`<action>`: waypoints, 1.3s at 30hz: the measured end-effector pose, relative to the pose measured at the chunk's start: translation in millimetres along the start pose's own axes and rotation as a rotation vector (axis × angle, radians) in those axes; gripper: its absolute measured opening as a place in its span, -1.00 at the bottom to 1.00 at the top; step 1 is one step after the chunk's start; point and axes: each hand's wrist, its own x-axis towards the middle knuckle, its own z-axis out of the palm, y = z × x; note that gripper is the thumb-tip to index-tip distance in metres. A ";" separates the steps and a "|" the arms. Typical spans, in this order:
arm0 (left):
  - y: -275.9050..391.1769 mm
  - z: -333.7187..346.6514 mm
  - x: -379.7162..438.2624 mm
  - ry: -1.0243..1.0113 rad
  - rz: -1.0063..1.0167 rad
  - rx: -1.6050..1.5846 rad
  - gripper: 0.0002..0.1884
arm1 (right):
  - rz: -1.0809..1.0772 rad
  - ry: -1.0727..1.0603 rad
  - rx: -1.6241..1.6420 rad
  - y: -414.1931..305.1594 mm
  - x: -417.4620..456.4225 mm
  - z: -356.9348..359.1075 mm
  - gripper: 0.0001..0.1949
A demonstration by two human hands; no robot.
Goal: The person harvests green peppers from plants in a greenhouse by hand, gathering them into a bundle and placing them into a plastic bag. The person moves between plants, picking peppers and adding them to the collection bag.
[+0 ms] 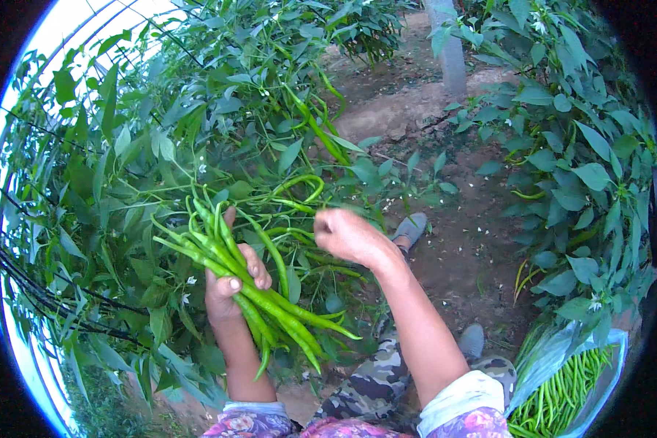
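Observation:
My left hand (pixel 231 279) grips a bunch of long green chili peppers (pixel 274 309), their stems pointing up and left, their tips down and right. To the right of the bunch, my right hand (pixel 342 235) is curled beside the pepper plant (pixel 241 137); its fingers are blurred, and whether it holds anything cannot be told. Curved green peppers (pixel 298 186) hang on the plant just left of my right hand, and longer ones (pixel 323 137) hang above it.
A plastic bag (pixel 620 367) filled with green peppers stands at the lower right. Another row of pepper plants (pixel 575 159) lines the right side. A grey post (pixel 451 60) rises from the soil path (pixel 454 219). Dark lines (pixel 60 306) run along the left edge.

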 end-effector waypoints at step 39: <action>7.1 253.4 -135.7 -0.990 -0.182 -0.208 -0.41 | -0.392 1.533 0.370 -145.5 -348.5 64.6 -0.69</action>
